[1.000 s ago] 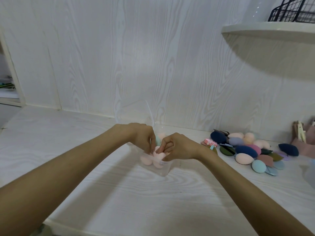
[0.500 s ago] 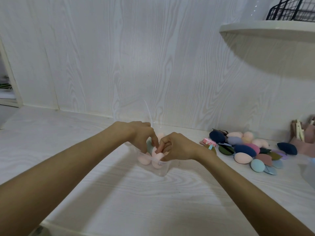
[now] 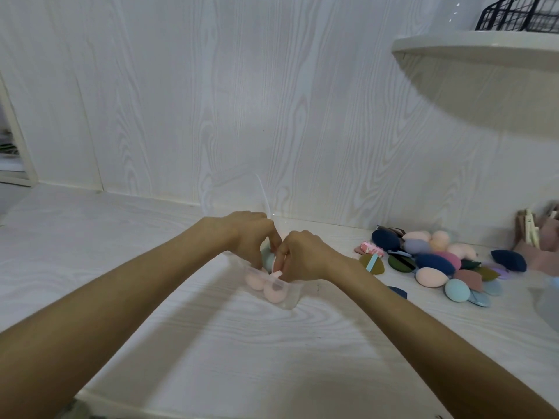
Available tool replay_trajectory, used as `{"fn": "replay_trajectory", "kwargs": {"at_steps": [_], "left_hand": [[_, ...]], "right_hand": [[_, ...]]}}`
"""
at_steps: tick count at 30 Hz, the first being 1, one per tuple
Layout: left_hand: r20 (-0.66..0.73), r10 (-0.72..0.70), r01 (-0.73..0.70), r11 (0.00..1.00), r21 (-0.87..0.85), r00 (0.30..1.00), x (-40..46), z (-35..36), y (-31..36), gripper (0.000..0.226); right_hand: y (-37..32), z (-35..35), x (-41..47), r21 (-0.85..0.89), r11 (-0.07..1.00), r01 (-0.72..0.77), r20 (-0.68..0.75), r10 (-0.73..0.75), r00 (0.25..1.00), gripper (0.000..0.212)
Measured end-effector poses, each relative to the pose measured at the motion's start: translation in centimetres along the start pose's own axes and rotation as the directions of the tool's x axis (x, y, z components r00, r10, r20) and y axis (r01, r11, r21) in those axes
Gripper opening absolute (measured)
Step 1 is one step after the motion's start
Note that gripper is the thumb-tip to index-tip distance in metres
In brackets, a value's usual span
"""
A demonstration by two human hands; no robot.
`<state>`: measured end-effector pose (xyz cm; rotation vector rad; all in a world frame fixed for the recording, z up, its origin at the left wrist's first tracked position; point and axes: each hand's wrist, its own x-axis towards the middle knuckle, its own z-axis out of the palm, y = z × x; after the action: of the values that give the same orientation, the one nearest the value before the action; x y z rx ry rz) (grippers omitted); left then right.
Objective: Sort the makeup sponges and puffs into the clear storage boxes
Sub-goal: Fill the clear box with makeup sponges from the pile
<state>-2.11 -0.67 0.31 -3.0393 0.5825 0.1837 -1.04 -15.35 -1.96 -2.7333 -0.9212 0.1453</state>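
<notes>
Clear plastic forms the small storage box [image 3: 289, 297] at the centre of the pale wood-grain bench [image 3: 151, 267]; its transparent lid [image 3: 236, 192] stands raised behind it, towards the wood-grain wall. Two pale pink egg-shaped sponges [image 3: 273, 293] lie against the box's near wall, touching each other. Both hands reach into the box from above. The left hand [image 3: 248, 234] has its fingers curled downward beside a pale teal sponge [image 3: 266, 257] that sits inside the box; whether they grasp it cannot be told. The right hand [image 3: 305, 255] has its fingers curled, and its fingertips pinch a small pale pink piece [image 3: 276, 273] just above the pink sponges. The two hands touch or nearly touch at the fingertips.

To the right, well apart from the box, a loose pile of sponges and flat puffs [image 3: 438, 261] in navy, peach, pink, teal, olive and mauve rests on the bench near the wall. One dark blue puff [image 3: 397, 292] lies alone between the pile and the right forearm. A rounded white shelf [image 3: 472, 46] projects from the wall at upper right and carries a black wire basket [image 3: 520, 13].
</notes>
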Motion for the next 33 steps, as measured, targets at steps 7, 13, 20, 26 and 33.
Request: {"fn": "replay_trajectory", "kwargs": {"at_steps": [7, 13, 20, 26, 33], "left_hand": [[-0.016, 0.026, -0.028, 0.993, -0.118, 1.0, -0.4, 0.6, -0.9, 0.044], [-0.041, -0.007, 0.006, 0.999, -0.038, 0.999, -0.4, -0.1, -0.6, 0.04], [-0.014, -0.026, 0.024, 0.984, -0.177, 1.0, -0.2, 0.2, -0.7, 0.04], [-0.013, -0.092, 0.088, 0.977, -0.193, 0.996, 0.2, 0.3, 0.9, 0.028], [-0.06, -0.115, 0.113, 0.993, -0.036, 0.992, 0.8, 0.2, 1.9, 0.044]], "right_hand": [[1.2, -2.7, -1.1, 0.161, 0.987, -0.03, 0.144, 0.006, 0.99, 0.029], [1.4, -2.1, -0.3, -0.004, 0.991, -0.136, 0.086, 0.135, 0.987, 0.039], [2.1, -0.9, -0.7, 0.062, 0.981, -0.183, 0.041, 0.181, 0.983, 0.032], [2.3, -1.0, -0.6, 0.075, 0.985, -0.155, 0.094, 0.148, 0.984, 0.029], [4.2, -5.8, -1.6, 0.189, 0.98, -0.069, 0.043, 0.062, 0.997, 0.024]]}}
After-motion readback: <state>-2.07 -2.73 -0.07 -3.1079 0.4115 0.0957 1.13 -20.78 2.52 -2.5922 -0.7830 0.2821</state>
